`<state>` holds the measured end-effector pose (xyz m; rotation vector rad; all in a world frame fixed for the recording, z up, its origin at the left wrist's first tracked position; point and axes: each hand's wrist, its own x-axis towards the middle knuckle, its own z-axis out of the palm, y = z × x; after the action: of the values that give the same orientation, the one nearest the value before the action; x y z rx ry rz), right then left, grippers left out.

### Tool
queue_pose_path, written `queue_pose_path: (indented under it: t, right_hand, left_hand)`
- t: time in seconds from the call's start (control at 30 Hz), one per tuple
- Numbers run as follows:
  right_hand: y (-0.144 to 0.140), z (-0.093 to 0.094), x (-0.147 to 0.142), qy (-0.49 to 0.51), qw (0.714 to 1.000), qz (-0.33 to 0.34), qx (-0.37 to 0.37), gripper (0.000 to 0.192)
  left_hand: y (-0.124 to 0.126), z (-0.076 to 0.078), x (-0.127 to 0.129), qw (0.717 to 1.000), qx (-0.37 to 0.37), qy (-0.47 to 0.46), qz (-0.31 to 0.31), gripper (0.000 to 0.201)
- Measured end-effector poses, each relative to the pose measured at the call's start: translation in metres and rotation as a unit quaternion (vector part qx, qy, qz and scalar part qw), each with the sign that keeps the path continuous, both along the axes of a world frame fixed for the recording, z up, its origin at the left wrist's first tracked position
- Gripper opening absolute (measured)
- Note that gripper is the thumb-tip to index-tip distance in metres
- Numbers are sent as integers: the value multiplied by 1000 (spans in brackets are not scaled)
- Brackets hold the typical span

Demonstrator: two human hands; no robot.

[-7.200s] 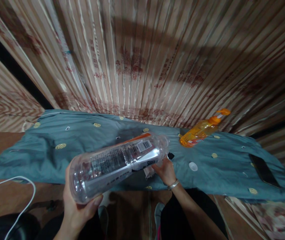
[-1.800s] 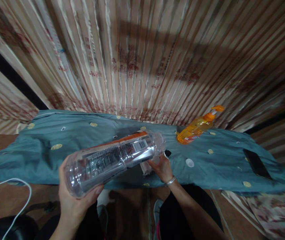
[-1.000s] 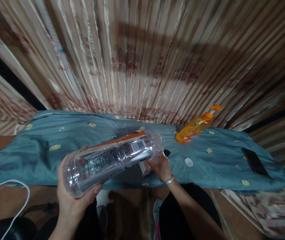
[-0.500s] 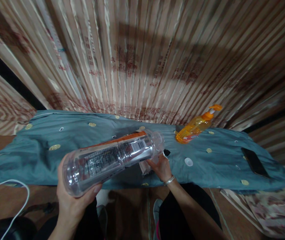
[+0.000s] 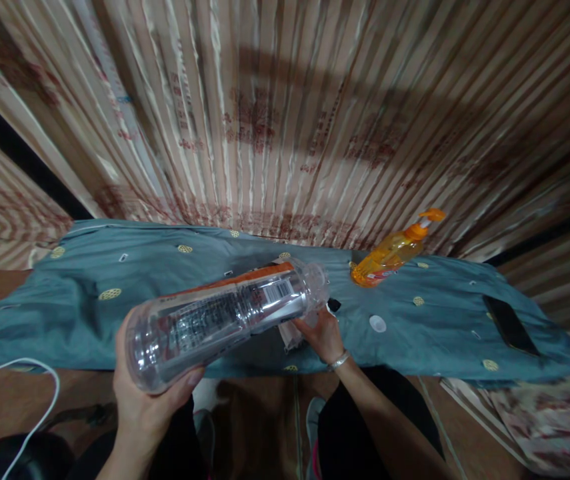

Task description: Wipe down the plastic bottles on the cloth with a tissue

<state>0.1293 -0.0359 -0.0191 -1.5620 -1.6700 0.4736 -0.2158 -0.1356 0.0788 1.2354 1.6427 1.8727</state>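
- My left hand [image 5: 147,400] has its fingers [image 5: 189,380] wrapped around the base of a clear plastic bottle [image 5: 225,319], held nearly level above the near edge of the surface.
- My right hand [image 5: 322,333] sits at the bottle's neck, fingers [image 5: 301,325] curled around a small white piece there; I cannot make out what it is.
- The bottle looks empty, so I judge it light, thin-walled and easily dented, its label slick; base and neck are the firmest holds.
- Beyond lie the teal cloth [image 5: 89,313], 1 white cap [image 5: 377,324], an orange pump bottle [image 5: 395,250] and a dark phone [image 5: 509,325].
- The bottle's mouth is hidden, and a white cable [image 5: 39,373] is cut off at the left.
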Motion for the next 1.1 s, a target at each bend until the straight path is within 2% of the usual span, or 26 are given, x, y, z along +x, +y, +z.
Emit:
queue_pose_path:
  t: [0.23, 0.47, 0.67, 0.9, 1.1]
  right_hand:
    - [-1, 2, -1, 7, 1000, -2, 0, 62]
    - [-1, 3, 0, 24, 1000, 12, -7, 58]
    - [0, 1, 0, 17, 1000, 4, -6, 58]
    - [0, 5, -1, 18, 1000, 15, 3, 55]
    - [-1, 6, -2, 27, 1000, 10, 4, 48]
  left_hand:
    - [0, 7, 3, 1000, -13, -10, 14, 129]
    - [-5, 25, 17, 998, -40, -44, 4, 130]
    - [-6, 25, 18, 997, -58, -52, 19, 135]
    - [-7, 25, 16, 998, -55, -15, 21, 111]
    - [-7, 28, 17, 998, -57, -25, 26, 107]
